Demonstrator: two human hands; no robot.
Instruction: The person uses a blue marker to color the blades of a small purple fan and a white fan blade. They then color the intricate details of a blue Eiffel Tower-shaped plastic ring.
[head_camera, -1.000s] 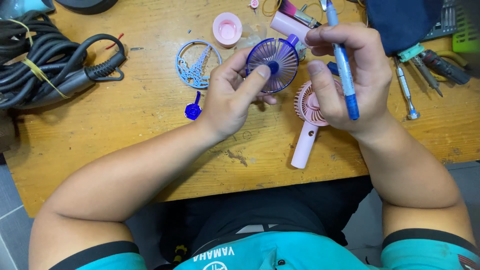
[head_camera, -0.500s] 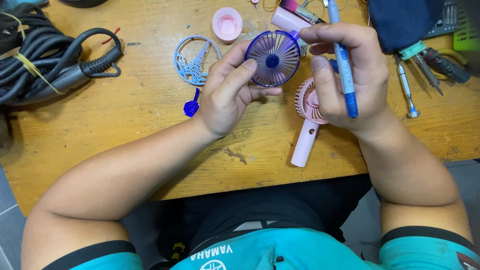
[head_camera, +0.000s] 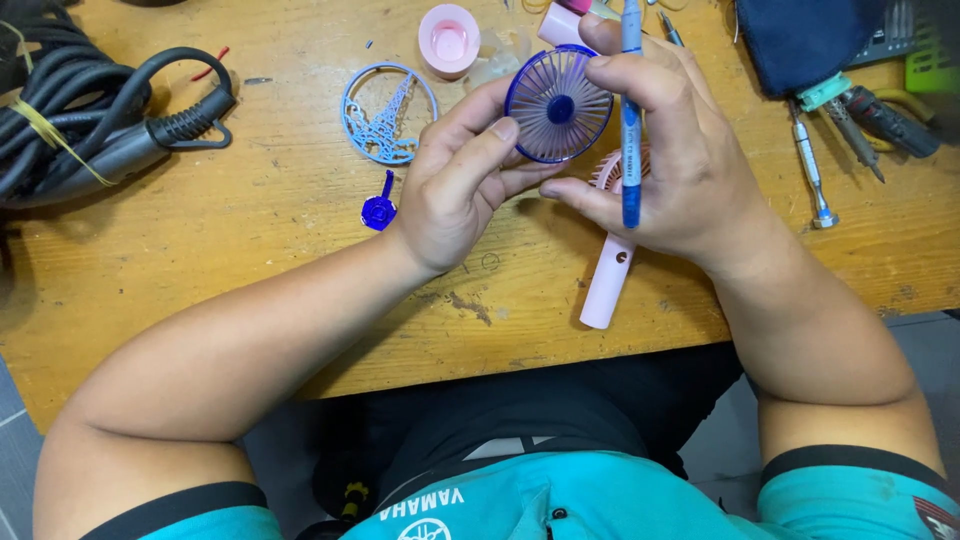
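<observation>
While I look down at the wooden workbench (head_camera: 250, 230), my left hand (head_camera: 465, 185) and my right hand (head_camera: 665, 160) meet just above the middle of the frame around a round blue plastic fan grille (head_camera: 558, 105). My left thumb and fingers are curled loosely against the grille's lower left rim; my right fingers close over its right edge. That same right hand also pinches a blue pen-shaped screwdriver (head_camera: 630, 110), held upright across my fingers, its tip pointing toward the frame's bottom.

Under my right palm lies a pink handheld fan body (head_camera: 612, 280), its handle stretching toward the table's near edge, its head mostly hidden by my hand.

At upper left of my left hand sits a pale blue ring-shaped cover with a tower cut-out (head_camera: 388, 115), and just below it a small dark blue fan blade piece (head_camera: 379, 211). A pink round cap (head_camera: 449, 40) rests near the top edge. Coiled black cable (head_camera: 80, 110) fills the upper left; screwdrivers (head_camera: 815, 165) and a dark blue cloth (head_camera: 810, 40) lie at upper right.
</observation>
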